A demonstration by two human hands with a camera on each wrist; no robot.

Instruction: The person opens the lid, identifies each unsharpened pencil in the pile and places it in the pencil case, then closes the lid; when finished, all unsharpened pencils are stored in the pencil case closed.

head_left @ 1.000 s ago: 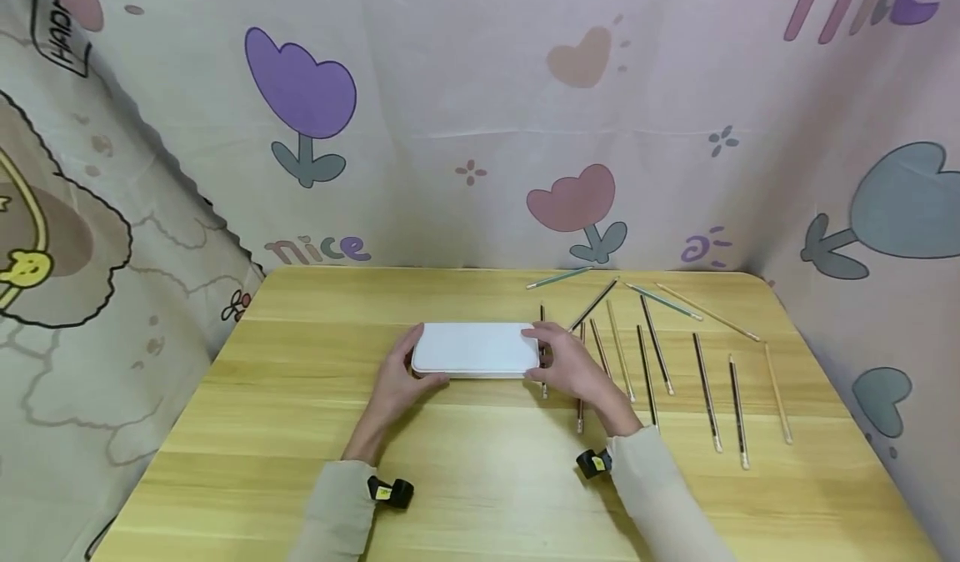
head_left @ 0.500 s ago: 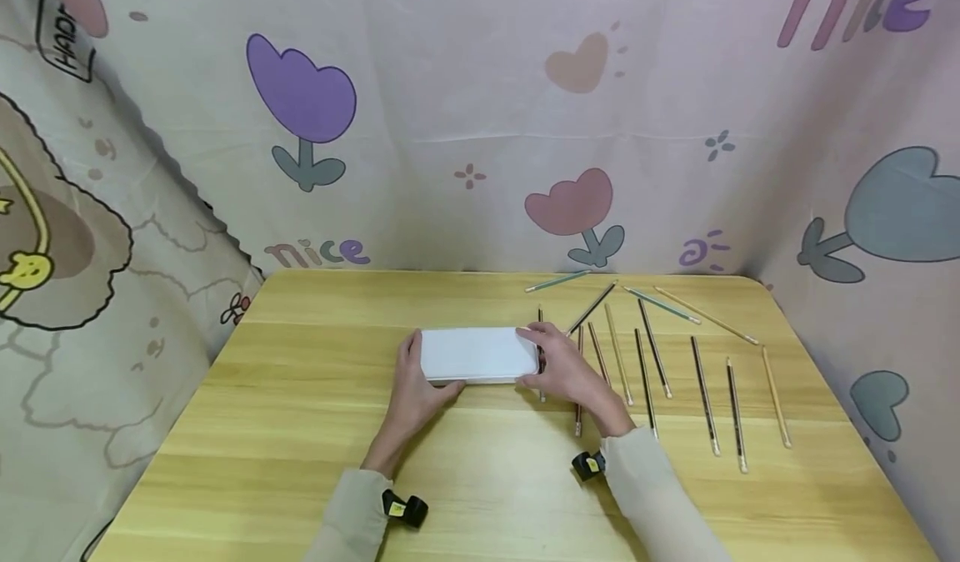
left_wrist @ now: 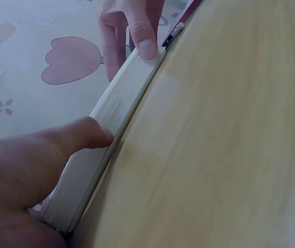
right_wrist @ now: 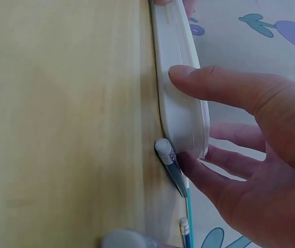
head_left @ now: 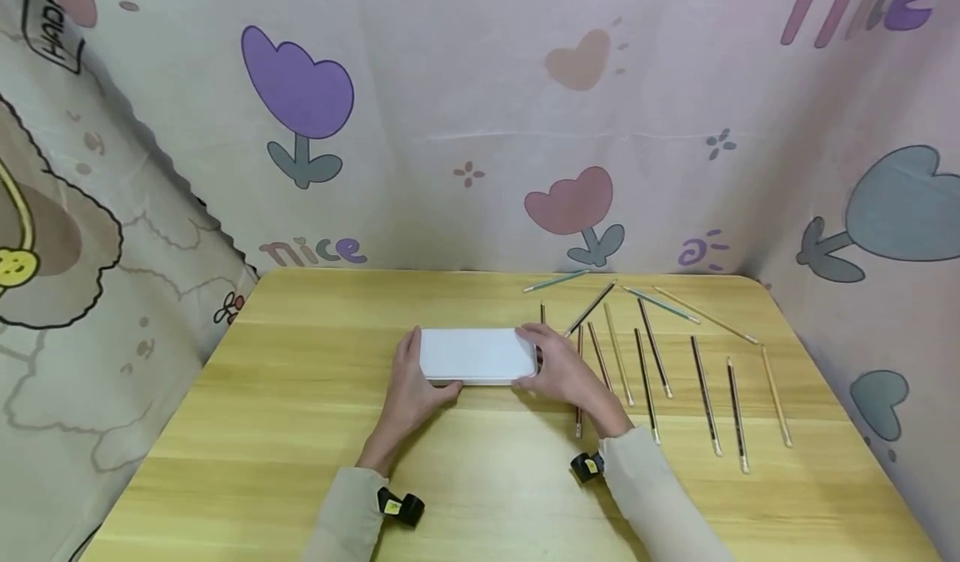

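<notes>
A white, flat pencil case point(head_left: 478, 353) with rounded corners lies lengthwise across the middle of the table. My left hand point(head_left: 411, 383) holds its left end, fingers round the short side and thumb on the front wall. At the opposite end, my right hand point(head_left: 562, 368) grips the case between thumb and fingers. In the left wrist view both thumbs press on the side wall of the case point(left_wrist: 119, 103). A dark pencil point(right_wrist: 172, 170) with a white eraser lies right beside the case's corner in the right wrist view, under my right fingers.
Several pencils lie spread over the right side of the table point(head_left: 262, 429), among them dark ones point(head_left: 705, 395), a natural wood one point(head_left: 777, 395) and teal ones point(head_left: 663, 303) toward the back. A printed cloth point(head_left: 420, 87) hangs behind the table's far edge.
My left hand has shifted a little to the right, its thumb further along the front of the case. The case has turned slightly and sits a touch nearer. My right hand stays at its end.
</notes>
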